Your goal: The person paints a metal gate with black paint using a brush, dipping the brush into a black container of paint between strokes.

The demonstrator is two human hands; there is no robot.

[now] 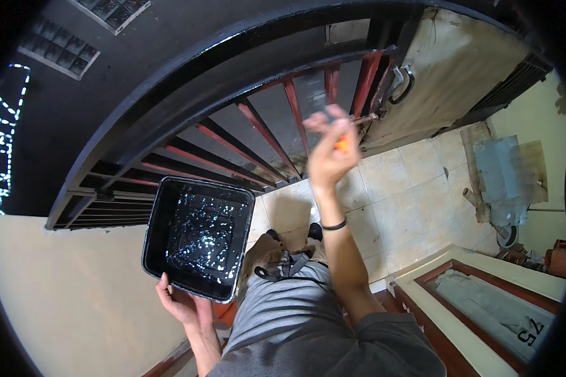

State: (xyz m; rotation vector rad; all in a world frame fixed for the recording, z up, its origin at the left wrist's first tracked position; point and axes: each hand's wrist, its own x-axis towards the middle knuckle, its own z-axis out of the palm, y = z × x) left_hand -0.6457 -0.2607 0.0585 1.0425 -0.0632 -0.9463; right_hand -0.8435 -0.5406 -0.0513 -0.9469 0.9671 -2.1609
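My left hand (185, 308) grips the near edge of a square black plastic tub (198, 239), thumb over the rim. Glossy black paint wets the tub's bottom and walls. Raised before the gate, my right hand (334, 154) is closed around a paintbrush with an orange handle (342, 145). Motion blurs its fingers and the brush; the brush head shows only as a pale smear by the bars. The metal gate (233, 60) has a shiny black frame. Its slanting bars (258, 125) are partly dull red and partly black; whether the bristles touch one I cannot tell.
Right of the bars is a stained tan panel (449, 69) with a curved handle (404, 88). Pale tiles (402, 182) cover the floor. A bluish sheet (500, 176) leans by the right wall, near wood pieces (478, 204). A red-brown framed panel (434, 289) stands at lower right.
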